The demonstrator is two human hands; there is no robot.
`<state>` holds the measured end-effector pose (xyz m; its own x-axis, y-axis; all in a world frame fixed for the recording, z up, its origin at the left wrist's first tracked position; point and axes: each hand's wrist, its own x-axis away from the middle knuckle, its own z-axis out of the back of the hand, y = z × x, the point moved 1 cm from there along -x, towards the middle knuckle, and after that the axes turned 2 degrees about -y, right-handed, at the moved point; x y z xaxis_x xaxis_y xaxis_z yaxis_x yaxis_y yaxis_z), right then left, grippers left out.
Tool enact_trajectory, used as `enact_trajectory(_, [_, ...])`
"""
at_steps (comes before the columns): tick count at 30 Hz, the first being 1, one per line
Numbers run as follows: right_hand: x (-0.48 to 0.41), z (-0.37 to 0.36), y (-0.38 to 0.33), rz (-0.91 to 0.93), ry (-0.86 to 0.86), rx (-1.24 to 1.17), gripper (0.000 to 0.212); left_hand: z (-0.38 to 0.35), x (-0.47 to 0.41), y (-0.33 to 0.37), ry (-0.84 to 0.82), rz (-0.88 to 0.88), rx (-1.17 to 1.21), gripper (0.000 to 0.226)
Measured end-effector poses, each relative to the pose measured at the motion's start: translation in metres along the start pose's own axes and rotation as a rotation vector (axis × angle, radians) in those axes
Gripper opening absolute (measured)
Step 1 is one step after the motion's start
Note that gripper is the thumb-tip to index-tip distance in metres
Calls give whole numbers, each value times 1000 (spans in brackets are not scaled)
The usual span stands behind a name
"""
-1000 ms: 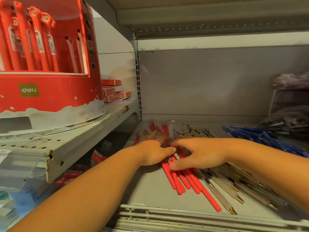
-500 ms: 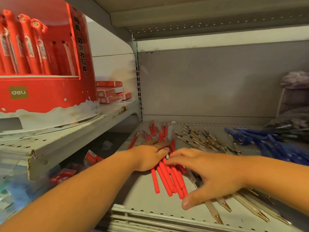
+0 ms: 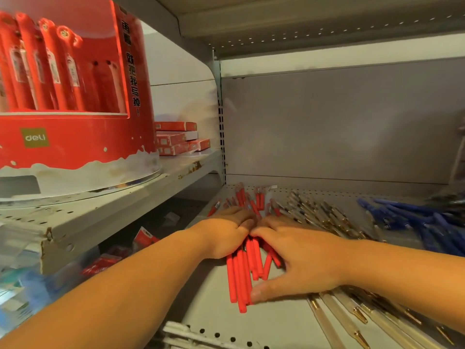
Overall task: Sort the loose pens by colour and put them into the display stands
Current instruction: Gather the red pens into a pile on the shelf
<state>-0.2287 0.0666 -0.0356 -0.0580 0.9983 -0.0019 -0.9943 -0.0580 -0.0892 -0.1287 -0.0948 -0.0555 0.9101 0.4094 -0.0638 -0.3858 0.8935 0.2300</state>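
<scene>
Both hands meet over a bundle of red pens [image 3: 241, 274] lying on the shelf [image 3: 214, 308].

Left hand [image 3: 226, 233]: palm down on the far left part of the bundle, fingers bent over it. The fingertips are hidden, so it cannot be told whether this hand grasps the pens or only presses on them.

Right hand [image 3: 302, 260]: grasping the bundle, fingers curled over its right side and touching those of the left hand. The thumb stretches across the near ends of the pens, and the bundle's near half shows between the thumb and the left wrist.

More red pens lie loose just beyond both sets of knuckles.

Clear pens [image 3: 317, 212] with gold tips fan out beyond and to the right of the right hand. Others pass under its wrist and emerge on the near side.

Blue pens [image 3: 415, 222] lie in a heap well to the right of the right forearm.

The red stand [image 3: 75, 149], holding upright red pens, sits on a higher shelf well to the left of the left hand. Red boxes [image 3: 176, 141] are stacked just beside it.
</scene>
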Motion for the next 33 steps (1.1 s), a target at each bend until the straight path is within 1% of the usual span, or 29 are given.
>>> enact_trajectory(3, [5, -4, -8, 7, 4, 16, 114, 9, -11, -1, 48, 15, -42, 41])
enact_trajectory(5, [3, -7, -13, 2, -30, 25, 118, 15, -20, -5, 46, 59, -65, 46])
enact_trajectory(6, [2, -8, -14, -10, -54, 17, 117, 16, -25, -6, 18, 69, -81, 49])
enact_trajectory(9, [-1, -10, -12, -45, -95, -28, 107, 11, -43, -9, -123, 25, -172, 53])
enact_trajectory(11, [-2, -11, -10, -53, -87, -31, 104, 9, -56, -15, -148, 33, -162, 55])
enact_trajectory(15, [-5, -16, -6, -97, -61, -24, 102, 4, -75, -25, -177, 78, -63, 60])
enact_trajectory(19, [-13, -10, -4, -99, 10, -4, 93, 7, -77, -30, -111, 123, 174, 67])
enact_trajectory(23, [-25, -6, -1, -114, -41, 75, 99, 5, -66, -32, -125, 92, 112, 61])
enact_trajectory(27, [-33, -3, 1, -115, -53, 70, 108, 7, -58, -31, -119, 87, 160, 52])
enact_trajectory(28, [-34, 0, 1, -107, -61, 53, 107, 7, -57, -30, -110, 74, 157, 48])
enact_trajectory(30, [-37, 8, 4, -94, -37, -14, 96, 7, -54, -28, -82, 64, 170, 43])
enact_trajectory(33, [-45, 31, 18, -83, 65, -166, 87, 8, -48, -28, -104, 56, 208, 44])
